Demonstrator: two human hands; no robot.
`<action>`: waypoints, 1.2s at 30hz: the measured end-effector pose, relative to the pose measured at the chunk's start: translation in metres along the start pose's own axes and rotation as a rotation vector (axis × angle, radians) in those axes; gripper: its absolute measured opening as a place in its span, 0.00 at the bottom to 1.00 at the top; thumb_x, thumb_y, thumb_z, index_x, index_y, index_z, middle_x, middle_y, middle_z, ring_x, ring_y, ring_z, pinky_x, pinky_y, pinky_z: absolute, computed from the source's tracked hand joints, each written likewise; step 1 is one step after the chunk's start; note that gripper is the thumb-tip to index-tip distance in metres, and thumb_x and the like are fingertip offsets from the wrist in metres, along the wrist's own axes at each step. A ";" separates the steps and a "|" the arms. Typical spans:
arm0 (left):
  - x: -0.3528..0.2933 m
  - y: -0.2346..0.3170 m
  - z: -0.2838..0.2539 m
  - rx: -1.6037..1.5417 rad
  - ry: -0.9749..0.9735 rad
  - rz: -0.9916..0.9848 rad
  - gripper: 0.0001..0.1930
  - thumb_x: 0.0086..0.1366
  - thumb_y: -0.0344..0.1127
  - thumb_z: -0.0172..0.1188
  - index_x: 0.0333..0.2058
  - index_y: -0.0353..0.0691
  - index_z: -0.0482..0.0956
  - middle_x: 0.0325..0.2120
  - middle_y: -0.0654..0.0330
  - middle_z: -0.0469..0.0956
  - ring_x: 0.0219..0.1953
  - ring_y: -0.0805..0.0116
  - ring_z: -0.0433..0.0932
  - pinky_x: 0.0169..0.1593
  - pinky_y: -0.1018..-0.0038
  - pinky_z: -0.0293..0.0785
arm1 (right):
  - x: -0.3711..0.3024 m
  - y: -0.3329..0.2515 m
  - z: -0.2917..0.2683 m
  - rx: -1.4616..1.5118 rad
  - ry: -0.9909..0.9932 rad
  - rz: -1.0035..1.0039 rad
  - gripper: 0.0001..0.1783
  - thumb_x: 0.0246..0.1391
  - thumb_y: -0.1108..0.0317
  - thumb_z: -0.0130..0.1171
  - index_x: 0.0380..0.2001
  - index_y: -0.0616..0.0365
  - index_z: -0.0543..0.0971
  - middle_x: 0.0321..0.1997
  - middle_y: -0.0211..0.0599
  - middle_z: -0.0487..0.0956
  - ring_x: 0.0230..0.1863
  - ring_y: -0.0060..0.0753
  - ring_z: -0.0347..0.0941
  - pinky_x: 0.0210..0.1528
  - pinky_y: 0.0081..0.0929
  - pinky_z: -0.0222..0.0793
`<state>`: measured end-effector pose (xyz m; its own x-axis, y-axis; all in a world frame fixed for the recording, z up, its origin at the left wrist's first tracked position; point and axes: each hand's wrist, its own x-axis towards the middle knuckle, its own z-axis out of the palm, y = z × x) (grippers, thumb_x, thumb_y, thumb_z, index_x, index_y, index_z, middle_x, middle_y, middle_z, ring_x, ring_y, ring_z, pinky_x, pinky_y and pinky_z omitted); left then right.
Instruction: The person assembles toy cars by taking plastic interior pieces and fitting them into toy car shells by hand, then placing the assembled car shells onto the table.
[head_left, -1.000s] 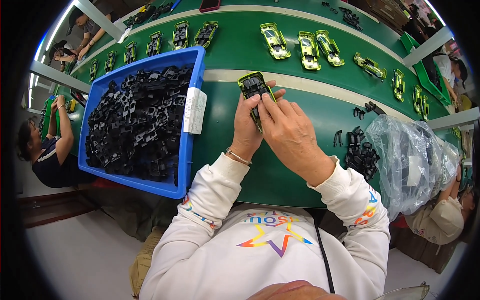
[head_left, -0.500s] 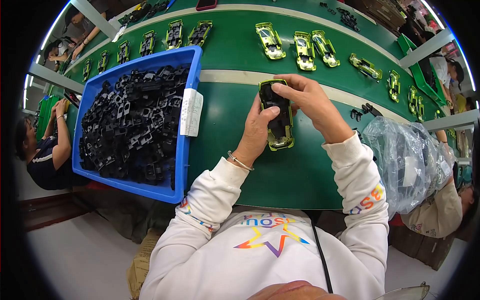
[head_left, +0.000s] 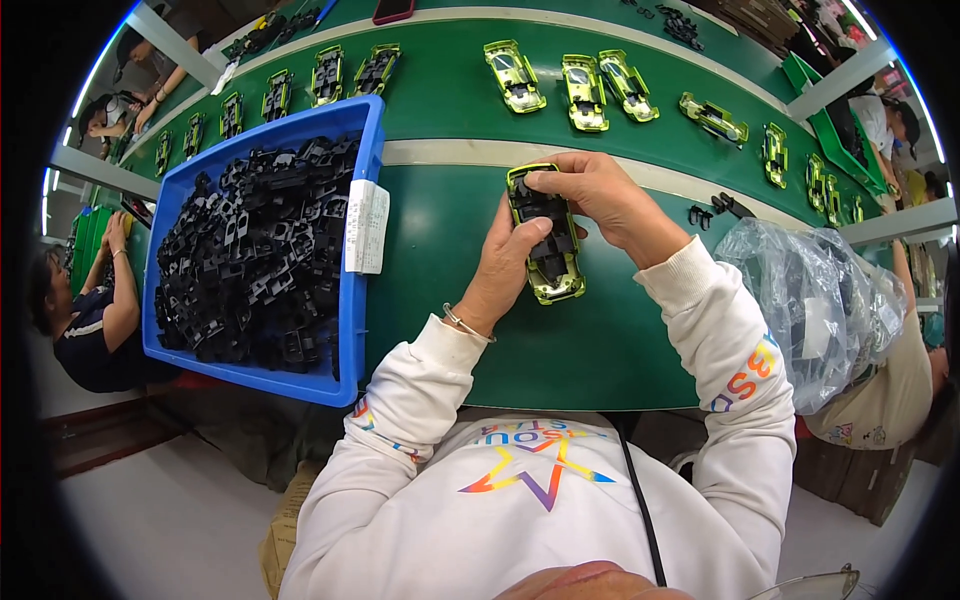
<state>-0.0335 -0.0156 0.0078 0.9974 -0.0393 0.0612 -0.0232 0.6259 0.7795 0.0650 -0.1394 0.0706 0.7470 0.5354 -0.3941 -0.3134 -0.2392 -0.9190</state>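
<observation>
Between my two hands is a toy car body (head_left: 550, 265), lime-green at the edges with a black interior part set in it, its hollow side facing up. My left hand (head_left: 505, 262) grips its left side, the thumb lying on the black part near the middle. At the far end my right hand (head_left: 600, 195) holds it, thumb pressed on the black part and fingers round the outer edge. The fingers beneath the body are partly hidden. The car is held over the green table (head_left: 440, 300).
Left of my hands stands a blue bin (head_left: 352, 300) heaped with black plastic parts (head_left: 255, 250), a paper label (head_left: 368, 228) on its side. More green car bodies (head_left: 515, 75) lie along the belt beyond. At right are a clear plastic bag (head_left: 800, 300) and small black pieces (head_left: 735, 205). Co-workers sit at both sides.
The view has shifted slightly, so the bin and belt cars appear farther left. The held car is tilted a little differently, showing more of its interior; both hands keep their grip.
</observation>
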 end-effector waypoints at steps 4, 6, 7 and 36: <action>0.003 0.006 -0.001 -0.027 0.001 -0.050 0.25 0.66 0.34 0.50 0.60 0.38 0.59 0.48 0.52 0.74 0.45 0.58 0.81 0.45 0.67 0.82 | -0.008 -0.001 -0.002 0.010 -0.036 0.015 0.23 0.59 0.56 0.63 0.53 0.59 0.78 0.39 0.27 0.80 0.35 0.18 0.71 0.35 0.20 0.65; 0.004 0.004 0.000 -0.027 0.025 -0.003 0.24 0.65 0.35 0.51 0.59 0.38 0.61 0.50 0.49 0.74 0.47 0.56 0.80 0.47 0.66 0.81 | -0.016 -0.003 -0.008 0.075 -0.068 -0.042 0.32 0.62 0.52 0.60 0.62 0.59 0.69 0.49 0.32 0.78 0.43 0.19 0.71 0.42 0.23 0.69; 0.004 0.006 0.004 -0.034 0.017 -0.007 0.24 0.65 0.35 0.51 0.59 0.38 0.61 0.50 0.49 0.74 0.47 0.56 0.80 0.47 0.66 0.81 | -0.020 0.001 -0.017 0.073 -0.057 -0.040 0.32 0.62 0.52 0.60 0.62 0.59 0.69 0.49 0.32 0.78 0.43 0.19 0.71 0.42 0.23 0.69; 0.014 0.008 -0.002 0.023 0.208 -0.001 0.19 0.69 0.32 0.53 0.57 0.34 0.65 0.52 0.46 0.75 0.51 0.50 0.79 0.51 0.65 0.80 | -0.131 0.052 -0.114 -1.209 0.527 -0.245 0.12 0.50 0.69 0.64 0.40 0.55 0.81 0.41 0.39 0.79 0.47 0.47 0.74 0.50 0.40 0.70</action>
<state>-0.0196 -0.0100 0.0139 0.9901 0.1228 -0.0677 -0.0212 0.6081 0.7936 0.0177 -0.3142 0.0761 0.9298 0.3591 0.0805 0.3671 -0.8900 -0.2706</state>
